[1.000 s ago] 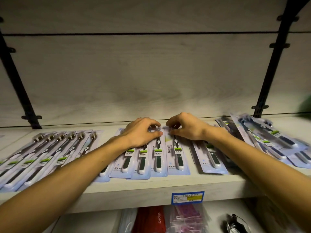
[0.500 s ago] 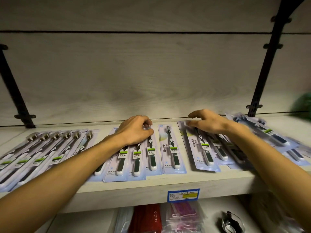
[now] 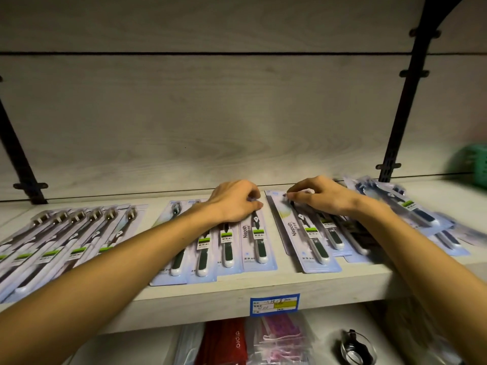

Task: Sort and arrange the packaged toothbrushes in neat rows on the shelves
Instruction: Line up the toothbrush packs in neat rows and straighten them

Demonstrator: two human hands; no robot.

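Both hands hide the pack tops. The left hand (image 3: 235, 200) curls on the middle toothbrush packs (image 3: 259, 246); the right hand (image 3: 320, 197), now back leftward, pinches the angled toothbrush pack (image 3: 307, 241) on the shelf (image 3: 342, 285).

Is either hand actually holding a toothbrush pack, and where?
The right hand pinches the tilted pack at its top end; the left hand rests on its row.

Two hands (image 3: 237, 201), one blue price label (image 3: 274, 304), one green basket (image 3: 471, 164), toothbrush packs (image 3: 258, 241) too overlapped to count
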